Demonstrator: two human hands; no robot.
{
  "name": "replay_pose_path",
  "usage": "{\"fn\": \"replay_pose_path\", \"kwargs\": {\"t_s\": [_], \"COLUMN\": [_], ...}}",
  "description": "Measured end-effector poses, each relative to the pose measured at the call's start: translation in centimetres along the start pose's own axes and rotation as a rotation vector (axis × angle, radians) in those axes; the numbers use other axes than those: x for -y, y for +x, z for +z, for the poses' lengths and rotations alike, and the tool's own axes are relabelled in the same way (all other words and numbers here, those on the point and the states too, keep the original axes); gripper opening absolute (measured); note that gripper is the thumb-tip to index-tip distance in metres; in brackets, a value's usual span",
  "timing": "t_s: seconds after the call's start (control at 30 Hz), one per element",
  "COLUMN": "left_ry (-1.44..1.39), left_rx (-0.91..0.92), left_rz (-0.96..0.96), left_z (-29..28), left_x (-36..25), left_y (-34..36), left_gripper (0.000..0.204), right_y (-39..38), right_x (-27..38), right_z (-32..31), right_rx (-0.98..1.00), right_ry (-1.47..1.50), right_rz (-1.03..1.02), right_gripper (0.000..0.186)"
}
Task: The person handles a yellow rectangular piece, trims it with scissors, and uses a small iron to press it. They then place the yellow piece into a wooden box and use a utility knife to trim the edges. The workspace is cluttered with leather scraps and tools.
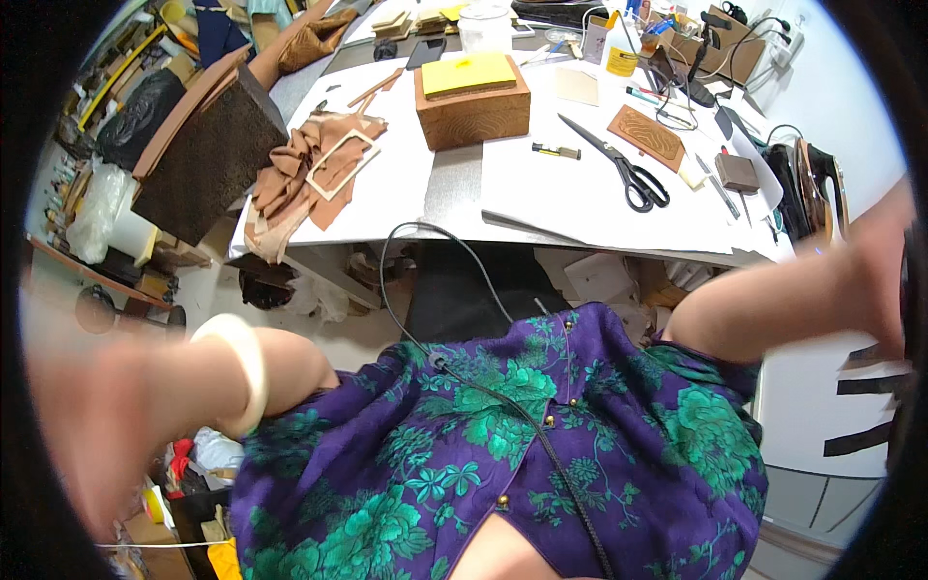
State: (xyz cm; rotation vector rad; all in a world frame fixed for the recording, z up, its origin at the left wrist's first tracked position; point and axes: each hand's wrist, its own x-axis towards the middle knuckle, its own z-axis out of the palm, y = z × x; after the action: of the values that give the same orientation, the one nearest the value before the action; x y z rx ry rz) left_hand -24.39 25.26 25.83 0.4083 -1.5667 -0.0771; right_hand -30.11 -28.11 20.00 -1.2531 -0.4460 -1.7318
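Observation:
My left hand [82,425] is raised at the left rim, smeared by motion, with a pale bangle [253,372] on the wrist. At the right rim is my right hand [882,266], also blurred; its fingers cannot be made out. Both are off the table, and nothing can be seen in either. On the white-covered table stands a brown box with a wood-grain pattern [474,118], a yellow slab [469,72] on its lid. Black-handled scissors [619,164] lie to its right, beside a tooled brown leather panel [646,137]. Brown leather scraps [300,164] are heaped on the left.
A pale rectangular frame [340,164] rests on the scraps. Near the right side are a small brown block [738,174] and a craft knife [716,184]. A clear tub [485,29] and a white bottle [620,48] stand behind. A black cord [464,242] loops before the table edge.

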Motion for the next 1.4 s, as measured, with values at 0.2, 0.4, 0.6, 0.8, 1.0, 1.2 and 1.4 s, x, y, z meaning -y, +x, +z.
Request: {"fn": "replay_pose_path", "kwargs": {"t_s": [0.2,0.4,0.6,0.8,1.0,1.2,1.4], "left_ry": [0.985,1.069,1.130,1.024,0.972,0.943,0.658], "left_rx": [-0.878,-0.775,-0.811,-0.850,-0.977,-1.168,-1.305], "left_rz": [-0.691,-0.823,-0.760,-0.715,-0.647,-0.713,-0.920], "left_z": [-17.0,-16.6,-13.5,-13.3,-13.7,-13.4,-13.9], "left_x": [25.4,31.9,32.7,33.0,33.3,33.3,33.2], "left_y": [-10.0,-15.6,-16.7,-16.3,-16.4,-16.1,-17.2], "left_gripper": [0.034,0.051,0.049,0.051,0.047,0.044,0.052], "right_y": [-13.0,-20.9,-22.5,-23.0,-22.9,-23.0,-23.3], "right_x": [-16.2,-16.9,-15.7,-15.5,-16.1,-17.5,-16.3], "right_z": [10.5,10.0,10.2,10.2,9.9,8.3,9.2], "right_rx": [0.501,0.602,0.597,0.645,0.482,0.197,0.312], "right_ry": [-0.272,-0.305,-0.288,-0.373,-0.302,-0.246,-0.102], "right_rz": [0.387,0.780,0.694,0.613,0.644,0.995,1.309], "right_gripper": [0.029,0.040,0.039,0.042,0.042,0.035,0.044]}}
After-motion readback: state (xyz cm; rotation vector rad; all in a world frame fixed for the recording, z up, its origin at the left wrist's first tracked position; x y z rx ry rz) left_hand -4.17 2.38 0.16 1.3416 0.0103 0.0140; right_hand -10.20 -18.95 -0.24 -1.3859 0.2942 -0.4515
